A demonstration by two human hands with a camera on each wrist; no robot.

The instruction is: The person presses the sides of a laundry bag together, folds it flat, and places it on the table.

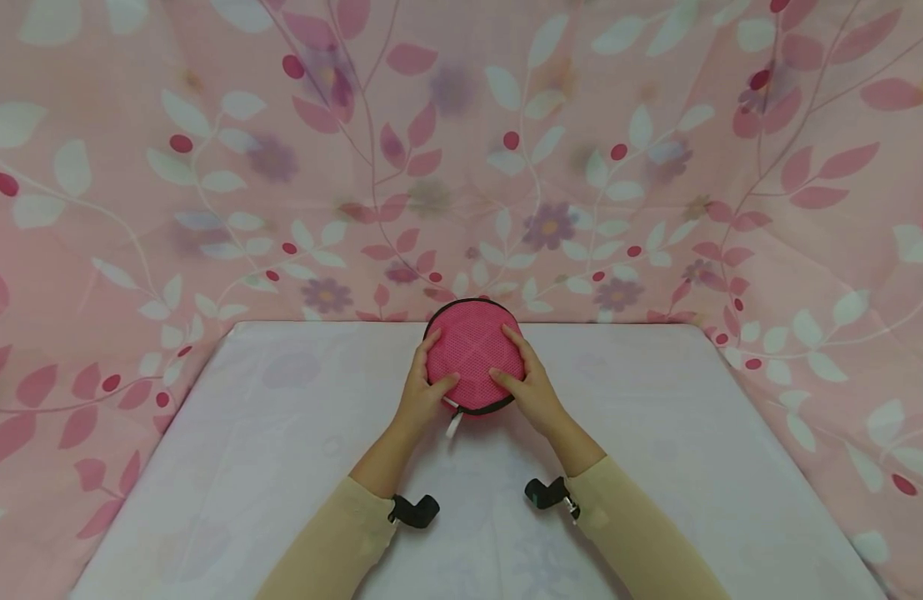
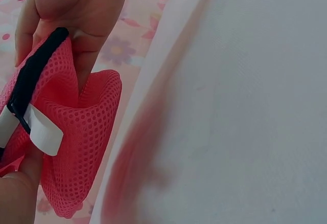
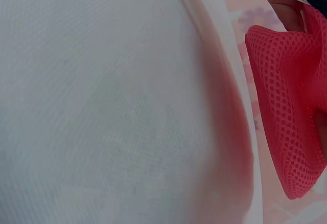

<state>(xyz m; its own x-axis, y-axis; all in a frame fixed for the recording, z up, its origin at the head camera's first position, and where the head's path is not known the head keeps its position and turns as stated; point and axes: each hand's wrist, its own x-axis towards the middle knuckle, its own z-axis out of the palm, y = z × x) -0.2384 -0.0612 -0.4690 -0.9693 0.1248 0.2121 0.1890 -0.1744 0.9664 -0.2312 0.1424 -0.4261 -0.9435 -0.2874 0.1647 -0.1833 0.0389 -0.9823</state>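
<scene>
A round pink mesh laundry bag (image 1: 474,350) with black edging is raised above the far part of the table. My left hand (image 1: 421,393) grips its left side and my right hand (image 1: 538,392) grips its right side. Both thumbs lie on the near mesh face, and other fingers are partly hidden behind the bag. A white loop (image 2: 47,136) hangs at the black edging, near my left thumb. In the left wrist view the mesh looks folded inward. The right wrist view shows the bag's bulging mesh side (image 3: 283,101).
A white-covered table (image 1: 304,433) lies below, its far edge just behind the bag. Pink floral cloth (image 1: 461,167) hangs behind and at both sides. Small black cameras (image 1: 416,511) are strapped at both wrists, over beige sleeves (image 1: 326,542).
</scene>
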